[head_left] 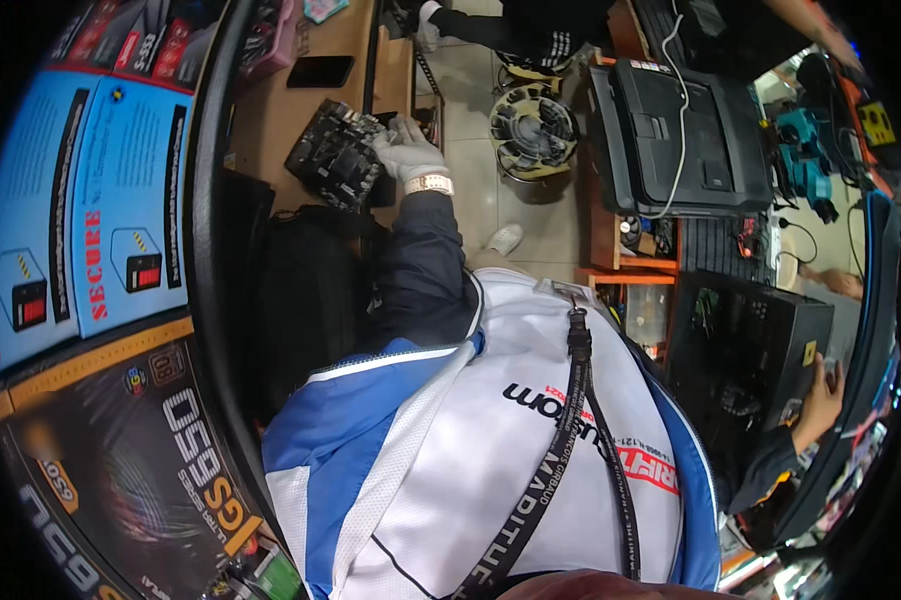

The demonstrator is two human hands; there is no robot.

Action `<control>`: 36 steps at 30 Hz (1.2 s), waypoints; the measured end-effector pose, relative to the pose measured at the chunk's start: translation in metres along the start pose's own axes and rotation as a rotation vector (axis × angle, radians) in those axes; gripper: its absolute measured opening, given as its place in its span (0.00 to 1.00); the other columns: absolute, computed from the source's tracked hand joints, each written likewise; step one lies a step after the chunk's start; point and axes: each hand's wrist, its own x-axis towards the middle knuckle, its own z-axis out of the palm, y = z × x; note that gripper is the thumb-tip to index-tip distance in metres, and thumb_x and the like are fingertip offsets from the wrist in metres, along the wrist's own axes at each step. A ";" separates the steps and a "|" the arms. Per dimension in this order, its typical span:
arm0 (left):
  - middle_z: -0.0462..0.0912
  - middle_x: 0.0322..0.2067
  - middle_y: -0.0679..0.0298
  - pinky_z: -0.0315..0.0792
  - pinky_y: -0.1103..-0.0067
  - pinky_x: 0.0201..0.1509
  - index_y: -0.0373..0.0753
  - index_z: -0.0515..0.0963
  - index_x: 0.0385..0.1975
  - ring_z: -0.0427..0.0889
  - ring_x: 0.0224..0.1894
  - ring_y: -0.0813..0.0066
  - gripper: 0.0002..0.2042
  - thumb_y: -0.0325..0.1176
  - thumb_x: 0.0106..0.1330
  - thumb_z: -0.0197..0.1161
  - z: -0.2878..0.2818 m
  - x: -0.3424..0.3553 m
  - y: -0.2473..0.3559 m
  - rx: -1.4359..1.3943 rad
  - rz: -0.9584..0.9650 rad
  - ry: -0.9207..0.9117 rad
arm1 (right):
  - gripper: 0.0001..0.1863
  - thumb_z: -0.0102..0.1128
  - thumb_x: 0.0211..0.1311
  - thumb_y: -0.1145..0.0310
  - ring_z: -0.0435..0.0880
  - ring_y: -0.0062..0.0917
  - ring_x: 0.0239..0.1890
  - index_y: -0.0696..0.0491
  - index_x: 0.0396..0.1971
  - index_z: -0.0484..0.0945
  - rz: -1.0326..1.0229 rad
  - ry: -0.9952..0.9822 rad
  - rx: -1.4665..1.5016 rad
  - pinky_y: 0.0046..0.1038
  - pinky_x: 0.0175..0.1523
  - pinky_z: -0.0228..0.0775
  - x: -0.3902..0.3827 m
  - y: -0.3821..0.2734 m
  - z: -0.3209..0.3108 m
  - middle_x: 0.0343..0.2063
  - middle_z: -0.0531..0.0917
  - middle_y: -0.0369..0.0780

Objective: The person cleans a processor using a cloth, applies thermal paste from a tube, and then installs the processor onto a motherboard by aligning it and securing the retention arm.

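My left hand point(407, 150), in a white glove with a gold watch point(429, 184) at the wrist, is stretched out ahead of me, and its fingers point(395, 132) are curled together over the near edge of a black circuit board point(335, 152). The board lies tilted on the wooden worktop point(270, 125), just left of those fingers and touching them (how firmly I grip it I cannot tell). My right hand point(820, 398) is far out to the other side, its fingers point(828, 368) pressed against the face of a black case point(745, 350); whether they are clamped on anything is too small to see.

Past the left fingers, a dark phone point(319, 71) lies flat on the worktop, and a pink thing point(273, 42) sits beyond it at the edge. To the right of those fingers, down on the tiled floor point(470, 90), stands a round cable reel point(532, 127). Further right, a black printer point(685, 135) rests on a shelf with a white cable point(682, 120) draped across its lid.
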 end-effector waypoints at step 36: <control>0.88 0.51 0.42 0.89 0.64 0.54 0.22 0.71 0.67 0.93 0.48 0.52 0.38 0.50 0.69 0.71 0.010 -0.175 0.074 0.926 -0.982 -1.762 | 0.22 0.70 0.73 0.75 0.91 0.25 0.50 0.54 0.61 0.70 -0.026 -0.586 1.767 0.29 0.48 0.89 -0.278 -0.298 0.139 0.52 0.90 0.43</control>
